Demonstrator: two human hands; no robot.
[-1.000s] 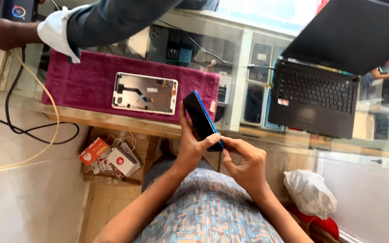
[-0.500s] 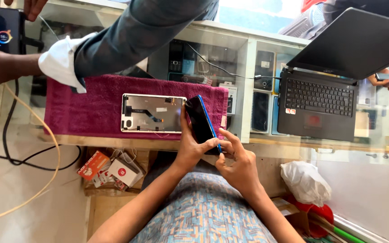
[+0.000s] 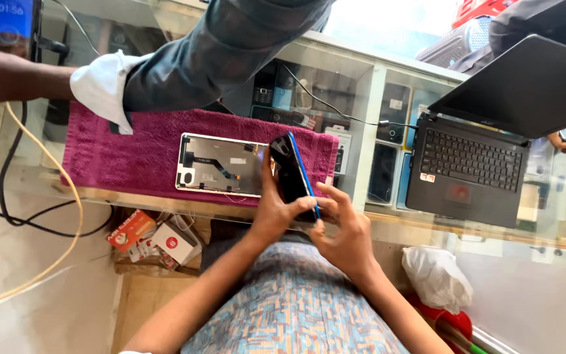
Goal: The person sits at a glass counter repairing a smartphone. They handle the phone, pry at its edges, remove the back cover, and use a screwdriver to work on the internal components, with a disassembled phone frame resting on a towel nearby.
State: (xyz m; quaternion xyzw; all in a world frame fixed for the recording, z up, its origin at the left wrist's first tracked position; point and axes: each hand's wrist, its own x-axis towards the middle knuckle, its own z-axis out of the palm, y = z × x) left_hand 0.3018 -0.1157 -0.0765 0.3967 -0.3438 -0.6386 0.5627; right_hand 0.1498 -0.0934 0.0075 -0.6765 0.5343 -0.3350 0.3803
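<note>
Two hands share one dark, blue-edged smartphone (image 3: 294, 176), raised on edge above the near rim of the glass worktop (image 3: 361, 131). Left hand (image 3: 271, 211) comes up from below, fingers closed around the phone's back. Right hand (image 3: 343, 231) curls at its lower end, fingertips pressing the edge. Just beside it, an opened silver phone frame (image 3: 221, 165) lies flat on the magenta towel (image 3: 126, 154).

A magenta towel (image 3: 132, 154) covers the glass counter (image 3: 375, 98) at centre frame, bearing an opened silver phone back panel (image 3: 221, 165). At right sits an open black laptop (image 3: 470, 167). A grey sleeve (image 3: 230, 46) crosses the top. Lower left lie small red and white boxes (image 3: 155, 239); lower right, a white plastic bag (image 3: 437, 276).
</note>
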